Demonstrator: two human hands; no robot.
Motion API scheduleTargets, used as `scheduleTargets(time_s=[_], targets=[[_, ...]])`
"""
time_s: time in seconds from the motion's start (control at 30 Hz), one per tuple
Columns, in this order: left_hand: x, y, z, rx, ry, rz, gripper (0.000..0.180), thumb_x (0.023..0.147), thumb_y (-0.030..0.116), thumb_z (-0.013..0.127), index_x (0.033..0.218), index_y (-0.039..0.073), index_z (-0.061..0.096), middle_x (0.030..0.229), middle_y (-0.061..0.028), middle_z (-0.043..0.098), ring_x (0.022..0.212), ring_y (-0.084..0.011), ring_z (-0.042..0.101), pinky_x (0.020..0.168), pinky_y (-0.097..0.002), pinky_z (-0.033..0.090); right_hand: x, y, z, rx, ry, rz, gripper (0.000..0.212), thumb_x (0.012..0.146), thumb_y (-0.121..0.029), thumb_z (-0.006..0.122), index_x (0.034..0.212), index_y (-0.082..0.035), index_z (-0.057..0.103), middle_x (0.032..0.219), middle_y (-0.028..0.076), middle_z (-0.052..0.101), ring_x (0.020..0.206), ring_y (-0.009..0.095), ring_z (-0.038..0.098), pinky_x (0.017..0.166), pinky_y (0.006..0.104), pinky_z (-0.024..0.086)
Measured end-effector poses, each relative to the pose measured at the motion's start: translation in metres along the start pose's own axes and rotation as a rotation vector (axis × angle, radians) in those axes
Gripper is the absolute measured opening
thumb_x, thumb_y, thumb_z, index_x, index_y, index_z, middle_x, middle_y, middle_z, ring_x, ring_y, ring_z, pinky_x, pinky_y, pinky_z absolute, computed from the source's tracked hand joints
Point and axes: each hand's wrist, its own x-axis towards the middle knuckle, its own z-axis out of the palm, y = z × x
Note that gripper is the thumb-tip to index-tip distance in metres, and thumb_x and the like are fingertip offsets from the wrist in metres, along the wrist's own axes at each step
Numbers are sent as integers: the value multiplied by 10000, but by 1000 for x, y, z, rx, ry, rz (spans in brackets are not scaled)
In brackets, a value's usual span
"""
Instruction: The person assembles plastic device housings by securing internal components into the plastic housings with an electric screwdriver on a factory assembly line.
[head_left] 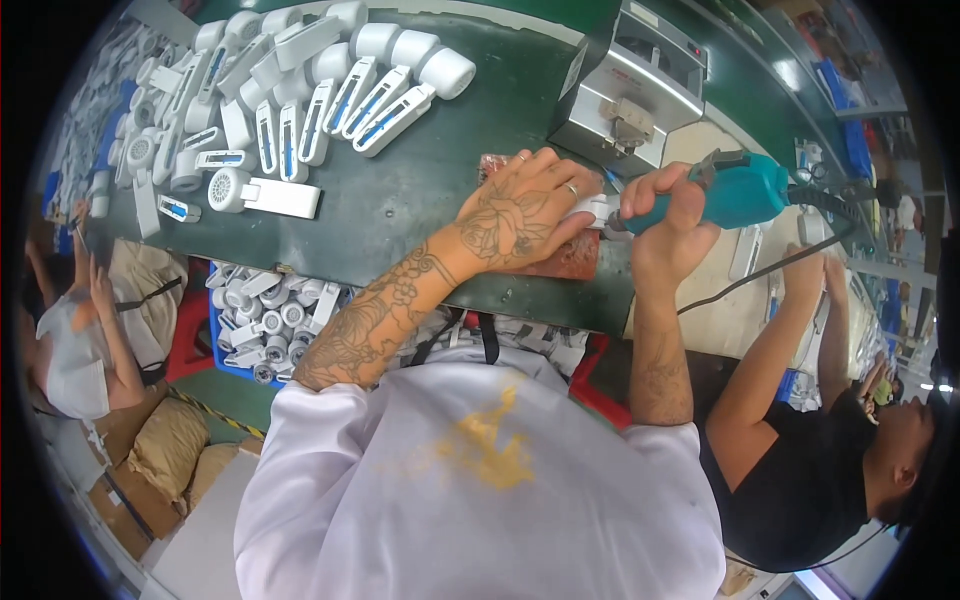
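My left hand (522, 215) lies over a white plastic piece (596, 209), fingers bent round it and hiding most of it. Beneath them is a reddish-brown block (572, 262) on the dark green bench. In my right hand (672, 225) is a teal electric screwdriver (745, 192), held almost level with its tip pointing left at the white piece. The exact contact of the tip is hard to make out. A dark cord (760, 268) trails from the tool's side of the bench.
White handheld-fan bodies (283, 198) crowd the bench's left, several with open handles showing blue inside. A grey metal machine (632, 90) stands behind my hands. A blue crate (216, 330) holds more white parts below. Co-workers sit left and right, one in a black shirt (800, 490).
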Motion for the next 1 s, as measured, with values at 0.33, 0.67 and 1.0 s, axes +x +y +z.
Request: scheduleTargets(time_s=[0.33, 0.67, 1.0], targets=[[-7, -1, 7, -100, 110, 59, 383, 830, 345, 689, 1131, 111, 645, 1157, -54, 628, 1039, -292, 593, 900, -450, 477, -18, 3, -21, -68, 175, 132, 479, 997, -476, 560, 1091, -6, 561, 757, 47, 546, 700, 154, 540, 644, 281, 458], [-88, -22, -118, -160, 704, -603, 372, 939, 206, 651, 1246, 8, 579, 1169, -174, 634, 1096, -257, 618, 966, -366, 470, -71, -48, -28, 271, 78, -4, 576, 955, -605, 538, 1051, -37, 531, 672, 9, 403, 609, 120, 394, 575, 252, 324], [-142, -190, -246, 165, 1117, -978, 584, 917, 342, 704, 1389, 56, 512, 1349, -171, 546, 1226, -287, 538, 1035, -394, 431, -105, -49, -51, -28, 244, 45, 628, 911, -625, 602, 1054, -20, 512, 697, 42, 488, 615, 149, 500, 568, 275, 407]])
